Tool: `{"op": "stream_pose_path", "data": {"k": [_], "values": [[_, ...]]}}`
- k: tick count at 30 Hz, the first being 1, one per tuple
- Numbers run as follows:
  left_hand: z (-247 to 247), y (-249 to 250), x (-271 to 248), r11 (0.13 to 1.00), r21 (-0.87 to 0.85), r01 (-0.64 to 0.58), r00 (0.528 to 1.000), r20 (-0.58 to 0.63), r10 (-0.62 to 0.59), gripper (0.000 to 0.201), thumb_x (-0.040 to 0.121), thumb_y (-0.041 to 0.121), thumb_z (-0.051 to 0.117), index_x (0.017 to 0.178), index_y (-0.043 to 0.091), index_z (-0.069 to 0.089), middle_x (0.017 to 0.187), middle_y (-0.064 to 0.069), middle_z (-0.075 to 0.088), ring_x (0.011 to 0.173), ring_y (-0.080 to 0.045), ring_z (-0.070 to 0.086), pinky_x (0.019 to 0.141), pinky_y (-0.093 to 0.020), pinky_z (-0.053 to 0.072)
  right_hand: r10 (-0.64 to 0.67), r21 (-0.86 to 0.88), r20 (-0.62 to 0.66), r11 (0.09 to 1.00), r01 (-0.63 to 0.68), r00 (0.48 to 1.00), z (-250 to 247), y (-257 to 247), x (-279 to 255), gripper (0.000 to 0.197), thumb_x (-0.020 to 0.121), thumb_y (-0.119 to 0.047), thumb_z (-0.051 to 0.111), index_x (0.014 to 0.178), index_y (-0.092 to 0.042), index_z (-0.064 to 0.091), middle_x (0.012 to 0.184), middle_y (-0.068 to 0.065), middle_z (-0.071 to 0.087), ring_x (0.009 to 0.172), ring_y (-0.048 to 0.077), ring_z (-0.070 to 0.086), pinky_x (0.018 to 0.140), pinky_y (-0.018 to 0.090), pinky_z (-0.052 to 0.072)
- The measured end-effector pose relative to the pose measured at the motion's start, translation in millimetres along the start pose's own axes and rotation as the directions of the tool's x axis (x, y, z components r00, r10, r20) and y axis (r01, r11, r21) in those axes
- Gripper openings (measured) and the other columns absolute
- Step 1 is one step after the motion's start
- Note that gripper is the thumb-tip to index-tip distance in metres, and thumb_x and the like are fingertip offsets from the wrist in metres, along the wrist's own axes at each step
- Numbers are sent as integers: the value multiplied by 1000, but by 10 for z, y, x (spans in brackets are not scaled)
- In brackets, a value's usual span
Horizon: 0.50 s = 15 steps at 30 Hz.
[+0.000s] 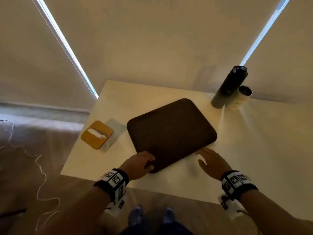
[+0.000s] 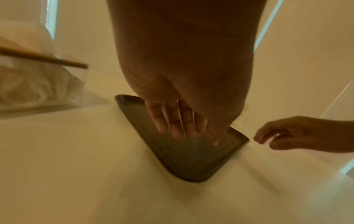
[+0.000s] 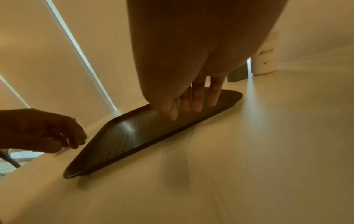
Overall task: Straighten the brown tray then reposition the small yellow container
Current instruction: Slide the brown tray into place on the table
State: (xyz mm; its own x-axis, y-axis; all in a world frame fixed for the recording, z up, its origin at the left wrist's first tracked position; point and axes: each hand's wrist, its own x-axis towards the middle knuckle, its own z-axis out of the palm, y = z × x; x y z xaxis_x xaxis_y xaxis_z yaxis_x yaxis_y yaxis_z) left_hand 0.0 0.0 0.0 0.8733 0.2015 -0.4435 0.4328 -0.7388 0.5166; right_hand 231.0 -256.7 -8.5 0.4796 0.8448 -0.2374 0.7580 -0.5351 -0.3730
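Note:
The brown tray (image 1: 171, 133) lies askew on the white table (image 1: 254, 150), one corner pointing toward me. My left hand (image 1: 149, 161) is at that near corner, fingers fairly straight over the tray's rim (image 2: 134, 128); whether they press on it is unclear. My right hand (image 1: 203, 155) reaches to the tray's near right edge with straight fingers (image 3: 197, 100) just above the tray (image 3: 143, 136). The small yellow container (image 1: 96, 134), a clear box with a yellow lid and white tissue inside, stands left of the tray and apart from both hands, and also shows in the left wrist view (image 2: 38, 78).
A tall dark bottle (image 1: 228, 87) and a white cup (image 1: 242, 97) stand at the table's back right, near the wall. The table's front edge (image 1: 152, 189) is close to my wrists. A white cord (image 1: 40, 167) lies on the floor at the left.

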Motion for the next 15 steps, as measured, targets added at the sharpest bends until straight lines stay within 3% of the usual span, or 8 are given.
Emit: {"op": "stream_pose_path", "data": {"k": [3, 6, 10, 15], "values": [[182, 60, 194, 999, 31, -25, 999, 45, 24, 42, 97, 38, 60, 136, 22, 56, 135, -2, 54, 120, -23, 56, 103, -37, 46, -29, -46, -65, 999, 26, 997, 25, 19, 261, 33, 83, -9, 65, 115, -11, 61, 118, 13, 58, 99, 32, 58, 82, 44, 49], [348, 105, 272, 1000, 25, -17, 998, 66, 15, 41, 96, 37, 62, 134, 22, 57, 132, -2, 55, 115, -23, 58, 99, -40, 49, -67, -140, -25, 988, 63, 997, 85, 82, 452, 30, 77, -3, 67, 106, -8, 65, 107, 15, 61, 91, 35, 59, 76, 46, 52], [470, 144, 334, 1000, -19, -12, 999, 45, 13, 36, 96, 30, 63, 130, 20, 59, 127, -4, 57, 111, -24, 59, 95, -38, 51, -108, -190, 19, 976, 110, 994, 130, 220, 583, 24, 76, 0, 69, 99, -8, 67, 95, 14, 62, 82, 35, 59, 70, 44, 51], [523, 127, 363, 1000, -28, -7, 1000, 27, 8, 31, 97, 21, 60, 129, 18, 60, 127, -5, 57, 110, -26, 60, 93, -41, 51, -177, -198, 39, 963, 181, 984, 153, 299, 628, 23, 77, -1, 71, 97, -11, 66, 94, 9, 61, 80, 29, 57, 66, 40, 50]]}}
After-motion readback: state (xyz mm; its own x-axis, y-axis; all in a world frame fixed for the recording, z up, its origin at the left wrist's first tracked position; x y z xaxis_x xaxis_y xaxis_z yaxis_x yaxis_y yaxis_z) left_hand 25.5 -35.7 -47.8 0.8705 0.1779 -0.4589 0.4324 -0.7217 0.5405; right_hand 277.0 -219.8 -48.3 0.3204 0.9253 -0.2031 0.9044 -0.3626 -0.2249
